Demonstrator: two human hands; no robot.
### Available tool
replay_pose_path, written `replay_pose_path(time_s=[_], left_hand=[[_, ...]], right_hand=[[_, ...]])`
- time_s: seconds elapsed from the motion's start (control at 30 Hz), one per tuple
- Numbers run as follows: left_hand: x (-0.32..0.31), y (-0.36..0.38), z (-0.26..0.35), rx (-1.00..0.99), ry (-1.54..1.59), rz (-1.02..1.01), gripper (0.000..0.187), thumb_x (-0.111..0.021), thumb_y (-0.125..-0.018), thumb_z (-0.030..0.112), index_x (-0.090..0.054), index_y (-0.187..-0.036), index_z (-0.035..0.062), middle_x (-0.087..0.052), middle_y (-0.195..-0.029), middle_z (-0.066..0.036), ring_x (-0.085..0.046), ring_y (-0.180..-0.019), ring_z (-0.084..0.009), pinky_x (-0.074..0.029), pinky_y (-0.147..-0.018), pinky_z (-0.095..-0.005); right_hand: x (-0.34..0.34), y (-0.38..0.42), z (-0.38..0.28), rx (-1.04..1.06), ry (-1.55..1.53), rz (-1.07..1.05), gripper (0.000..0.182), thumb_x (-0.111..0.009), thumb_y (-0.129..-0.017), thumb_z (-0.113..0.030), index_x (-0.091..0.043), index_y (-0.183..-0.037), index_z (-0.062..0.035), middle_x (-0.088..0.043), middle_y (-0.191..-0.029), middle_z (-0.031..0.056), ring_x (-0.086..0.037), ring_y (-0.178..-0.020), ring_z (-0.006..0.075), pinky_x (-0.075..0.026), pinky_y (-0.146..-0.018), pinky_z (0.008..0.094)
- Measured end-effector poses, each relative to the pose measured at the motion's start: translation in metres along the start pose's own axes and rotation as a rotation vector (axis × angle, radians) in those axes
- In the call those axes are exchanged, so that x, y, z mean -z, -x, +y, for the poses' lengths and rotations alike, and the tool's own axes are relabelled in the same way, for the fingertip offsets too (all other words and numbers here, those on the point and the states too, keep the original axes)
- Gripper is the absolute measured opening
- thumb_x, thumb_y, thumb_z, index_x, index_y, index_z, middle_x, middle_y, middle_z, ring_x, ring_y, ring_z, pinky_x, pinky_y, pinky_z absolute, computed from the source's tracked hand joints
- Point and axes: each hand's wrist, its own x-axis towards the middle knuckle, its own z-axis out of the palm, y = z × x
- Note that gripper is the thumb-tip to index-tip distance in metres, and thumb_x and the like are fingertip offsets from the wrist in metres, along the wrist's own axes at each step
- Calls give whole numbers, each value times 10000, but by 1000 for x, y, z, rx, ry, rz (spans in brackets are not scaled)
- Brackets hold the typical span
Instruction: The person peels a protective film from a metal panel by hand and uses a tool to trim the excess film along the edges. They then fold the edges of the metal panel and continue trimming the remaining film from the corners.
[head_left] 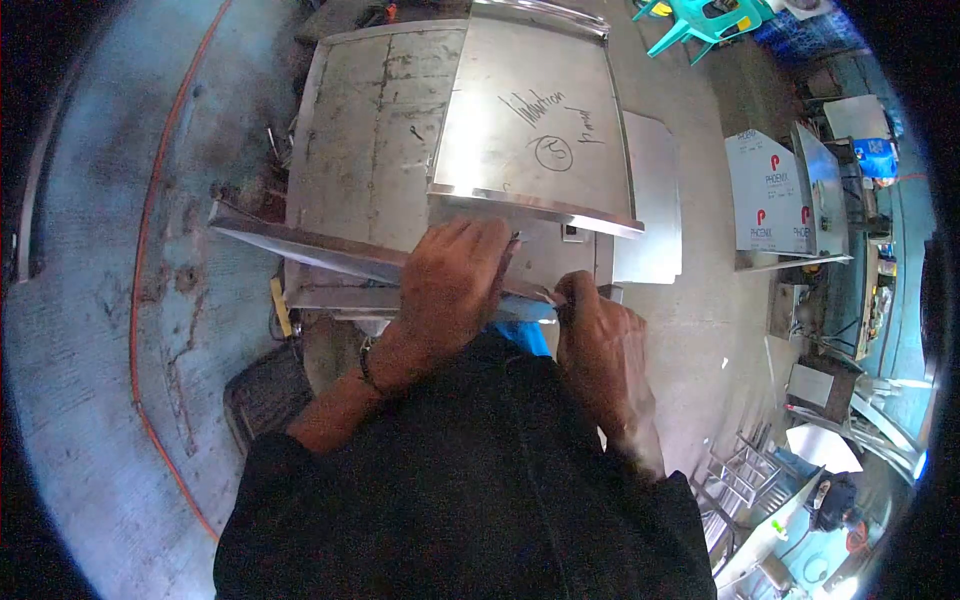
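Observation:
A long, narrow metal piece (310, 250) lies slantwise across the near part of a metal-topped table (345, 130). My left hand (458, 275) is closed over this piece near its right part, and a small dark tip shows beside the fingers. At the piece's right end my right hand (600, 335) has its fingers pinched on the edge. Beyond both hands a shiny metal panel (530, 120) with raised edges and handwritten marks rests on the table.
A pale sheet (648, 200) sits right of the panel. Printed boards (770, 195) stand farther right. A teal stool (705, 22) is at the top right. An orange cable (140, 270) runs down the left. Metal frames (745, 475) lie at the lower right.

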Motion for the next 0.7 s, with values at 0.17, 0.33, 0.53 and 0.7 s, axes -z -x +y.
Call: replay_pose_path(time_s=[0.17, 0.33, 0.53, 0.7], left_hand=[[-4, 6, -1, 29, -6, 33, 148, -629, -885, 114, -574, -999, 37, -641, -913, -161, -616, -836, -386, -475, -741, -482], [0, 4, 3, 41, -24, -15, 150, -631, -889, 112, -580, -1012, 41, -647, -929, -159, -627, -858, -373, -476, -769, -482], [-2, 6, 3, 20, -44, -7, 142, -614, -908, 134, -583, -1015, 46, -649, -930, -159, -629, -869, -363, -478, -776, -479], [-3, 7, 4, 24, -52, -9, 135, -601, -916, 151, -583, -1003, 50, -648, -919, -153, -630, -871, -360, -480, -782, -473]], right_hand=[[6, 4, 24, 71, -94, 266, 149, -610, -937, -52, -527, -1059, -65, -675, -743, 150, -674, -634, 312, -509, -560, 413], [1, 3, 11, 82, -174, 189, 155, -684, -908, -123, -585, -1000, -48, -683, -726, 148, -683, -642, 308, -497, -555, 401], [-9, -1, 13, 178, -108, 170, 175, -684, -902, -162, -598, -1010, -55, -683, -718, 137, -676, -644, 310, -499, -584, 422], [-1, 0, 1, 168, 59, 34, 172, -651, -902, -140, -568, -1025, -54, -670, -705, 150, -669, -621, 329, -496, -579, 437]])
